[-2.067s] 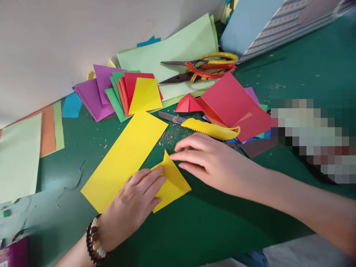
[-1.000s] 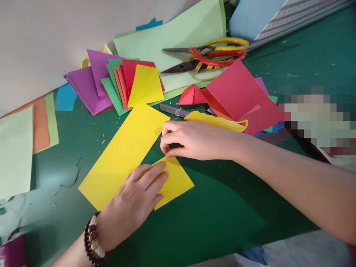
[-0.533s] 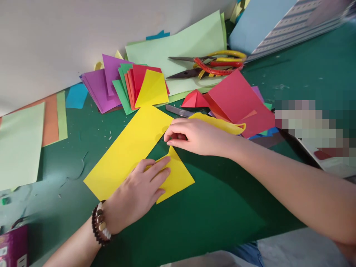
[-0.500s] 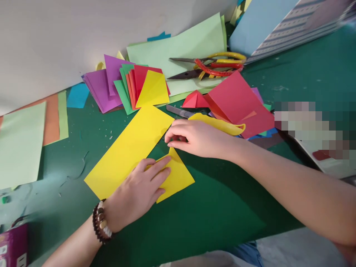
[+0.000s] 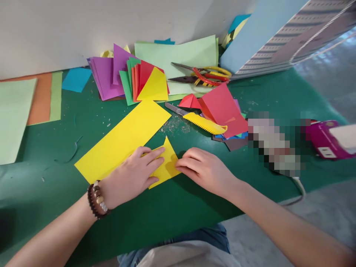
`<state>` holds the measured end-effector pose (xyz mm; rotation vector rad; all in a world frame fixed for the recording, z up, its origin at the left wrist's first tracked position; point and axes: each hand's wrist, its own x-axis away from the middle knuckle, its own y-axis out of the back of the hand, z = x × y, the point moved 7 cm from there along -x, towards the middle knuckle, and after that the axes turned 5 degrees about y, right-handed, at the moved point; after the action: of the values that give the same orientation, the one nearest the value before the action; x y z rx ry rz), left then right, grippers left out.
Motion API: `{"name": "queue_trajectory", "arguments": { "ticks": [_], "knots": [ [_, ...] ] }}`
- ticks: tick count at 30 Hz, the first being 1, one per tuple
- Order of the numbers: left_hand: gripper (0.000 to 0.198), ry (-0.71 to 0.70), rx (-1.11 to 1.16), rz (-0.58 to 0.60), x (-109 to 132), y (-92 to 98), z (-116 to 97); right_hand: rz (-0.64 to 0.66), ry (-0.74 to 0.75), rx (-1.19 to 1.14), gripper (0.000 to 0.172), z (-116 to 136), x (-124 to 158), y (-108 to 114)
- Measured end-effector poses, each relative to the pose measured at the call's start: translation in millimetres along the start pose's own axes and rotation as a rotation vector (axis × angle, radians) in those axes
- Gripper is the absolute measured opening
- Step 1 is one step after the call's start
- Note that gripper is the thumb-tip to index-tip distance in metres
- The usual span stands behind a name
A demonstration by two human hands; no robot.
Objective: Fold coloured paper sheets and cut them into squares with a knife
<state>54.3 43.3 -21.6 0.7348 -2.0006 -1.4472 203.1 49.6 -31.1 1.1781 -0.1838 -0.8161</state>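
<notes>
My left hand, with a beaded bracelet at the wrist, lies flat with its fingers spread on a small folded piece of yellow paper. One tip of that paper points up and away. At its right corner, my right hand has its thumb and fingertips pinched together on the paper's edge. A longer yellow paper strip lies slantwise behind, partly under my left hand. Beyond the small piece rests a yellow-handled utility knife with its blade out.
Two pairs of scissors lie on pale green sheets. Stacks of purple paper and red paper stand nearby. Pale green paper lies at left. A blurred-out object and a purple box are at right.
My right hand has moved down and toward me, from above the small yellow paper's upper tip to its right corner. My left hand still presses the paper. The view has shifted to the right.
</notes>
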Motion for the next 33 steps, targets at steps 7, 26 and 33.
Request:
{"name": "queue_trajectory", "arguments": {
  "ticks": [7,26,33],
  "knots": [
    [0.044,0.013,-0.026,-0.008,1.6,0.4,-1.5,-0.070,-0.025,0.046,0.012,3.4,7.3,8.5],
    [0.049,0.054,-0.001,0.083,-2.8,5.4,1.2,-0.192,-0.254,0.088,0.024,6.3,19.2,5.0],
    [0.041,0.075,-0.026,0.164,-4.3,4.9,4.2,-0.258,-0.269,0.002,0.020,0.8,15.8,7.0]
  ]
}}
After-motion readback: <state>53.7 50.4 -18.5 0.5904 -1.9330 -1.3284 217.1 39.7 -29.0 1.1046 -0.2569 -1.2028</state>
